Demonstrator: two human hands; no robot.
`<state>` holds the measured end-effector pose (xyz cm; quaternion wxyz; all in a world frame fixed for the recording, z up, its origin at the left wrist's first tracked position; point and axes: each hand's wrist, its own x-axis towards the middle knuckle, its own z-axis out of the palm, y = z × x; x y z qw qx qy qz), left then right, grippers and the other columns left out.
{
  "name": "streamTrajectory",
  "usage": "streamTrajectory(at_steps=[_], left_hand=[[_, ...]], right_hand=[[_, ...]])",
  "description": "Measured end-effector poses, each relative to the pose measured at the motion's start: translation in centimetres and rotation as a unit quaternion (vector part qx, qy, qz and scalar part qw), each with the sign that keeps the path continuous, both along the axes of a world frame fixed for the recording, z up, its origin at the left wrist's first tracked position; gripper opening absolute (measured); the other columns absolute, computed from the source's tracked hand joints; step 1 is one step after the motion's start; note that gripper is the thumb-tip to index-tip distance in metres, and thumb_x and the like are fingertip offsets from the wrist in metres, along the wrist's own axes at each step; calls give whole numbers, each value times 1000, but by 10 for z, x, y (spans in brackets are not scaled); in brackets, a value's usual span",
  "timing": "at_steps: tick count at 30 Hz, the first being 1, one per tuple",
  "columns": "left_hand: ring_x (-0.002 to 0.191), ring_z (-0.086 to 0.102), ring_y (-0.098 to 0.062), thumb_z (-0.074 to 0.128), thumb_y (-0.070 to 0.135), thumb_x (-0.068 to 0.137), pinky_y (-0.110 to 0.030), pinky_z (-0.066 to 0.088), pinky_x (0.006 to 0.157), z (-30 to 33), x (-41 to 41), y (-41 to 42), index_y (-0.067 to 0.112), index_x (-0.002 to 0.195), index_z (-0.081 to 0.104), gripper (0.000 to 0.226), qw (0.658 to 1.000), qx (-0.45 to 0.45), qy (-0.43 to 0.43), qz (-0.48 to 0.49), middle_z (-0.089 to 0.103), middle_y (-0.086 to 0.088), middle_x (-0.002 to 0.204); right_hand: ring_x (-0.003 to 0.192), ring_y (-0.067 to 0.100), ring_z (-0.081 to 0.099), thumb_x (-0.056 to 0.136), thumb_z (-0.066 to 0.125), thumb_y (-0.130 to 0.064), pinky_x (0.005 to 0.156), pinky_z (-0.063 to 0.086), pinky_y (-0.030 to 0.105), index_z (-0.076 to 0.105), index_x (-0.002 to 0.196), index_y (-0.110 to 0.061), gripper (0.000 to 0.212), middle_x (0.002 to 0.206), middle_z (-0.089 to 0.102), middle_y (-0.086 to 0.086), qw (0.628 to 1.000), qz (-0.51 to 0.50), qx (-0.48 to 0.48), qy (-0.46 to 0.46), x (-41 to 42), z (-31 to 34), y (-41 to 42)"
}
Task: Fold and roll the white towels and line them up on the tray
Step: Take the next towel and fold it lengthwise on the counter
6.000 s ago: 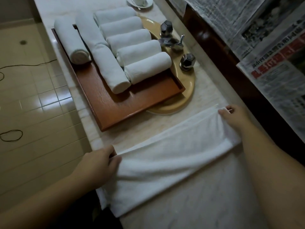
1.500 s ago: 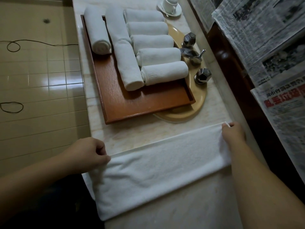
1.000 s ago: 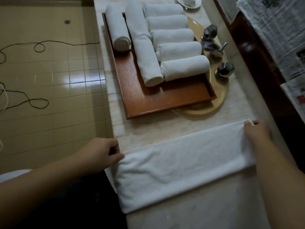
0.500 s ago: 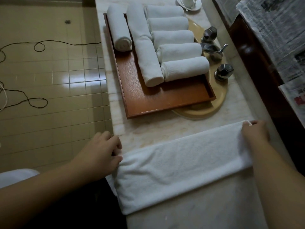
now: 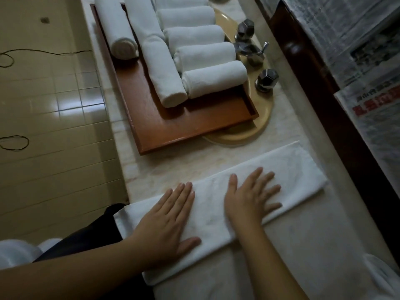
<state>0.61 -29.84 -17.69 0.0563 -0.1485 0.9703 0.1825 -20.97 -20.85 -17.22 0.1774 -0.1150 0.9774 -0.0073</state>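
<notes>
A folded towel [image 5: 218, 204] lies across the counter [image 5: 303, 245], pressed flat under the left hand [image 5: 166, 221] and right hand [image 5: 251, 198], both with fingers spread. Beyond the hands, a wooden tray [image 5: 184, 124] holds rolled towels [image 5: 194, 57] in rows.

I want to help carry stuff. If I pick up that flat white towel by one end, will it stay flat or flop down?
Probably flop: the folded towel is soft cloth, lying limp under both flat hands, and its near end already droops over the counter edge. It likely unfolds too.
</notes>
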Motion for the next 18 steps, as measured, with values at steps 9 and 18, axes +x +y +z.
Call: streamTrajectory(at_steps=[9,18], left_hand=[[160,10,-32,38,102,75,-47,14,124,6,-8,0,0,164,14,138,999,9,-24,-23,7,-18,173],[161,8,-30,39,104,72,-47,14,125,6,-9,1,1,164,12,140,1000,20,-17,-12,5,-15,174]], right_hand=[[152,56,-11,93,0,-77,109,-3,84,-16,159,-45,75,172,-18,2,1000,-10,-5,9,-107,-1,-19],[157,44,-9,94,1,-76,117,-4,75,-15,162,-34,81,173,-12,3,997,-60,-32,24,-175,2,-22]])
